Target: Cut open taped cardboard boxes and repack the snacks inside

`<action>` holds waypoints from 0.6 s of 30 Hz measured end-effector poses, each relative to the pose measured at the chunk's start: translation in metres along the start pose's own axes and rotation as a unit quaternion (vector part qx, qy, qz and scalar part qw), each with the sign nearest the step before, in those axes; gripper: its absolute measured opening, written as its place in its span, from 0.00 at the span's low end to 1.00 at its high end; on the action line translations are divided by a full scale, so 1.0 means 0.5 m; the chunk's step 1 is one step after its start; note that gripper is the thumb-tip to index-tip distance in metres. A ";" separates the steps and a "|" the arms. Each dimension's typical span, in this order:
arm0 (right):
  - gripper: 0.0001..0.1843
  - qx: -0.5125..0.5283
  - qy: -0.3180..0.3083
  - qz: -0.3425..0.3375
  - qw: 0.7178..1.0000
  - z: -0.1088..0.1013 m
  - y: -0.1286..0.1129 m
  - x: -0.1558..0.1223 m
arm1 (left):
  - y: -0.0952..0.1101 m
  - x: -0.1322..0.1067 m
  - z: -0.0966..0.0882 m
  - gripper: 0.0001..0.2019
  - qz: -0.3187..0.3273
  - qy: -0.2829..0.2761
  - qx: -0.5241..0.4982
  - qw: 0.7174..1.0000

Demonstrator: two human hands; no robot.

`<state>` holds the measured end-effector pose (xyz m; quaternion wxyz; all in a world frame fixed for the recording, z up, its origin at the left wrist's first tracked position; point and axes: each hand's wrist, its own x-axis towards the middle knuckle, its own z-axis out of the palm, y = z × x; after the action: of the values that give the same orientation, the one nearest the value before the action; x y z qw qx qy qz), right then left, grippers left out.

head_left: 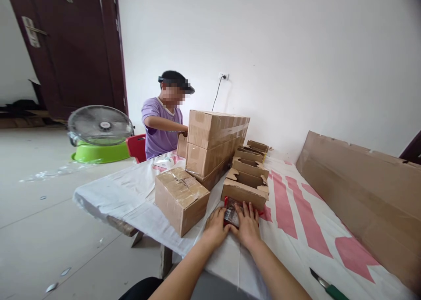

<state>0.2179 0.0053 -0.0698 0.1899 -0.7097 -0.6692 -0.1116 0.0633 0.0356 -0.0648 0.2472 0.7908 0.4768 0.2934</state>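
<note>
A flat packet with red edges and a clear, printed front (231,213) lies on the cloth-covered table, against the near side of an open cardboard box (243,194). My right hand (247,223) rests flat across the packet's right part, its fingers spread. At the left edge of the packet lies my left hand (214,226), fingers stretched forward and touching it. The two thumbs nearly meet at its near edge. Part of the packet is hidden under my hands. To the left stands a taped, closed carton (180,199).
Several open boxes (248,164) run in a row away from me, beside stacked cartons (210,135). A utility knife (325,284) lies at the near right. A large cardboard sheet (362,194) leans along the right. Across the table sits a person in a purple shirt (161,124).
</note>
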 end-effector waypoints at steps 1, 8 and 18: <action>0.42 0.002 0.017 -0.015 1.000 0.004 0.003 -0.007 | -0.001 0.000 -0.002 0.31 -0.002 -0.003 -0.002 1.000; 0.42 0.028 0.171 0.010 0.985 0.023 0.023 -0.040 | -0.017 0.008 -0.018 0.31 -0.040 -0.011 -0.016 0.999; 0.39 0.181 0.214 0.141 0.950 0.050 0.065 -0.031 | 0.010 -0.007 -0.032 0.22 -0.045 0.043 0.038 0.997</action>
<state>0.2465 0.0009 -0.1027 0.4675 -0.7099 -0.5150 -0.1102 0.0538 0.0320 -0.0511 0.2089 0.7642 0.5329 0.2972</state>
